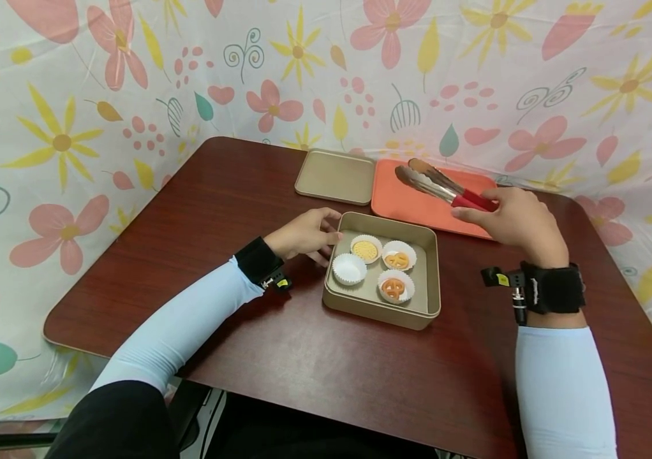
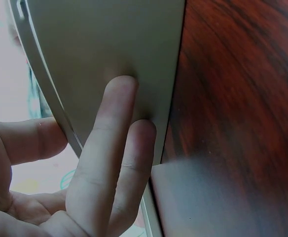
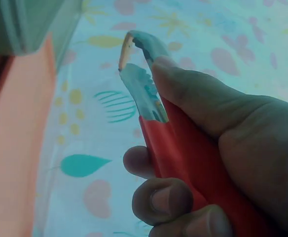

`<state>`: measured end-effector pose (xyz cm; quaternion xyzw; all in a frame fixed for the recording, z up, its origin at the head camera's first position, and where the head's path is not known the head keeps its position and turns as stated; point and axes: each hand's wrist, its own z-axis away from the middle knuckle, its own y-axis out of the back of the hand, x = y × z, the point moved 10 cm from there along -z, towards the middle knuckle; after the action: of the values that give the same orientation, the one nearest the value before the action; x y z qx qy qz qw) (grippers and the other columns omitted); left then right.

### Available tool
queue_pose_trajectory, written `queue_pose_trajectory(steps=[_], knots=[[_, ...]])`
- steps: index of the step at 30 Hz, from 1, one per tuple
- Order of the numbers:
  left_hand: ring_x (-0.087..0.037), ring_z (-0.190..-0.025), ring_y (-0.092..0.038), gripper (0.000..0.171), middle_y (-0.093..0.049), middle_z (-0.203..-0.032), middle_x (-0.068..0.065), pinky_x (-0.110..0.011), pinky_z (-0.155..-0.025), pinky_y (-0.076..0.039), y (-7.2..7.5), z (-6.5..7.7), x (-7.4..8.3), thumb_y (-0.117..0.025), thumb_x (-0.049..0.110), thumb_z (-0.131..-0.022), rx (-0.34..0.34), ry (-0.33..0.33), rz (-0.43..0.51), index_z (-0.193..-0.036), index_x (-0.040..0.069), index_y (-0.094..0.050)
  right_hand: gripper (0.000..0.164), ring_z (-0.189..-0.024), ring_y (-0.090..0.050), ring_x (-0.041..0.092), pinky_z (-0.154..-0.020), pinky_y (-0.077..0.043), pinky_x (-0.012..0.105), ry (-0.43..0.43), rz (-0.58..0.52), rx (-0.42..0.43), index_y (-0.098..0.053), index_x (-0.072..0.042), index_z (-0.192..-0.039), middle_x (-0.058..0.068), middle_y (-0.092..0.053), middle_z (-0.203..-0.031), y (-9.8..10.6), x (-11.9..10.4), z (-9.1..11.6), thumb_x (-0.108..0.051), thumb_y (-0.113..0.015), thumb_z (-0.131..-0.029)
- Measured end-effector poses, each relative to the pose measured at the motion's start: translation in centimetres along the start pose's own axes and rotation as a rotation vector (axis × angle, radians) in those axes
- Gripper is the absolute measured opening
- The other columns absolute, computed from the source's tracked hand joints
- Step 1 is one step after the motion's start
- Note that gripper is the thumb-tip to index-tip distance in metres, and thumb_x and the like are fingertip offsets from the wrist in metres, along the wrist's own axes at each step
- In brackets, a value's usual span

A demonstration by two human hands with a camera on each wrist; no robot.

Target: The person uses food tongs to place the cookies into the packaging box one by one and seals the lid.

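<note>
A gold-coloured square tin (image 1: 380,312) holds several white paper cups. Two pretzel cups stand on its right side, one pretzel (image 1: 397,260) farther back and another pretzel (image 1: 393,289) in front. A round yellow cracker (image 1: 365,250) fills the back-left cup, and the front-left paper cup (image 1: 349,270) is empty. My left hand (image 1: 305,234) rests at the tin's left side, extended fingers (image 2: 117,103) against the outer wall and another digit at the rim. My right hand (image 1: 518,217) grips red-handled metal tongs (image 1: 429,182), raised over the far right, nothing between their tips.
Behind the tin lies an orange tray (image 1: 412,207), partly under the tongs in the head view. A flat gold-coloured lid or shallow tray (image 1: 334,175) lies left of it. The dark wooden table (image 1: 280,370) meets a flower-patterned curtain (image 1: 314,70) at the back.
</note>
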<state>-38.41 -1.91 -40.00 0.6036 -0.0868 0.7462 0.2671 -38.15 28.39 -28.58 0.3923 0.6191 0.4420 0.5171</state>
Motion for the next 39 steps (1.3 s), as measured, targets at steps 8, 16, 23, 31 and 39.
queue_pose_trajectory(steps=[8, 16, 23, 31, 39], knots=[[-0.038, -0.092, -0.071, 0.056, -0.051, -0.133, -0.021, -0.047, -0.072, -0.065, 0.0, 0.1, 0.0, -0.058, 0.006, -0.105, 0.003, 0.001, -0.004, -0.155, 0.005, -0.034, 0.065, -0.067, -0.046, 0.028, -0.049, -0.031, 0.036, 0.051, -0.001, 0.035, -0.064, -0.008, -0.095, 0.01, -0.047, -0.071, 1.8, -2.6, 1.6, -0.073, -0.063, -0.088], [-0.035, -0.089, -0.071, 0.055, -0.051, -0.134, -0.021, -0.048, -0.073, -0.065, 0.0, 0.0, -0.2, -0.057, 0.007, -0.105, -0.001, 0.004, -0.003, -0.155, 0.005, -0.034, 0.061, -0.059, -0.04, 0.024, -0.048, -0.026, 0.034, 0.09, 0.029, 0.026, -0.066, -0.013, -0.098, 0.005, -0.041, -0.065, 2.8, -4.7, 3.5, -0.073, -0.066, -0.087], [-0.037, -0.09, -0.07, 0.056, -0.051, -0.133, -0.021, -0.047, -0.072, -0.065, 0.1, 0.1, -0.1, -0.057, 0.007, -0.105, 0.002, -0.001, -0.007, -0.155, 0.005, -0.033, 0.061, -0.057, -0.035, 0.018, -0.05, -0.024, 0.032, 0.137, 0.048, 0.012, -0.049, -0.014, -0.076, -0.001, -0.034, -0.061, 3.1, -6.3, 4.8, -0.07, -0.07, -0.086], [-0.036, -0.089, -0.071, 0.057, -0.051, -0.132, -0.021, -0.047, -0.072, -0.065, 0.1, 0.1, -0.1, -0.057, 0.007, -0.105, -0.001, -0.005, -0.001, -0.156, 0.003, -0.032, 0.047, -0.064, -0.051, 0.02, -0.056, -0.038, 0.033, 0.197, 0.079, -0.072, -0.064, -0.02, -0.086, -0.001, -0.056, -0.067, 2.3, -7.8, 5.8, -0.067, -0.071, -0.087], [-0.036, -0.089, -0.07, 0.058, -0.051, -0.133, -0.022, -0.046, -0.072, -0.065, 0.0, 0.1, 0.0, -0.058, 0.007, -0.105, -0.005, -0.007, -0.005, -0.156, 0.003, -0.032, 0.051, -0.063, -0.054, 0.018, -0.053, -0.041, 0.033, 0.198, 0.115, -0.156, -0.069, -0.021, -0.095, -0.003, -0.06, -0.07, 1.3, -8.3, 6.3, -0.071, -0.07, -0.085]])
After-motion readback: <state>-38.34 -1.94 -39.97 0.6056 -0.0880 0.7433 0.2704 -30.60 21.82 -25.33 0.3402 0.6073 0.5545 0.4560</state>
